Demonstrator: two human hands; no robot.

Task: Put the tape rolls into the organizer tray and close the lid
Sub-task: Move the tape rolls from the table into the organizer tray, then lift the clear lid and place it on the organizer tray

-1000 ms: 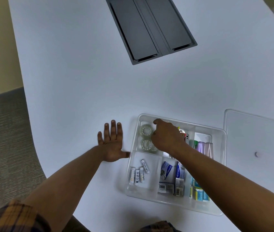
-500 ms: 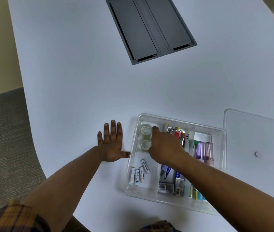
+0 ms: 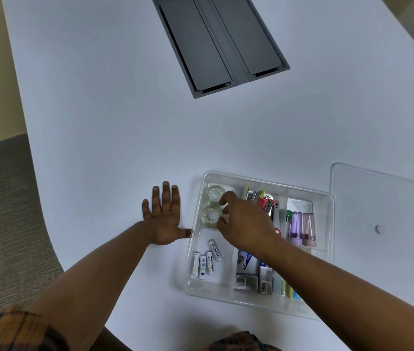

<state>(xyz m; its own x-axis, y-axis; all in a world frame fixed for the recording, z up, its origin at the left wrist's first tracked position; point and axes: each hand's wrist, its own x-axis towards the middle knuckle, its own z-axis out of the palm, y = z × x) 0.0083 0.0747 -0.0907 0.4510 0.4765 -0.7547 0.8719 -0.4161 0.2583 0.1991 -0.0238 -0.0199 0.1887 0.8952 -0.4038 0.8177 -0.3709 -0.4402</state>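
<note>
The right hand [image 3: 247,224] is hovering over the clear tray [image 3: 256,304] with its fingers [image 3: 226,196] loosely curled and spread, gripping nothing; thumb and forefinger are standing apart just beside the near tape roll [image 3: 211,215], at about its 3 o'clock. Whether a fingertip is touching that roll is hard to tell. The far tape roll [image 3: 215,193] is sitting at 12 o'clock from the near one, the two touching or nearly so. Both are lying flat, their holes facing up, so the pair is forming a short line running from 6 to 12 o'clock inside the tray's far-left compartment.

The left hand [image 3: 163,219] is lying flat and empty on the white table [image 3: 99,110], fingers spread and pointing to 12 o'clock, thumb reaching the tray's left wall at 9 o'clock from the rolls.

In the compartment at 6 o'clock from the rolls four batteries [image 3: 206,260] are lying, three side by side pointing roughly 12 o'clock and one tilted toward 11. The other compartments, at 3 to 5 o'clock, are holding staplers [image 3: 264,202], small boxes [image 3: 246,274] and three capped markers [image 3: 299,228]; exact counts of the boxes are unclear under the forearm.

The clear lid [image 3: 380,198], with its small round knob, is lying flat on the table at 3 o'clock, touching the tray's right edge. A grey cable hatch [image 3: 220,41] is set into the table at 12 o'clock, well apart.
</note>
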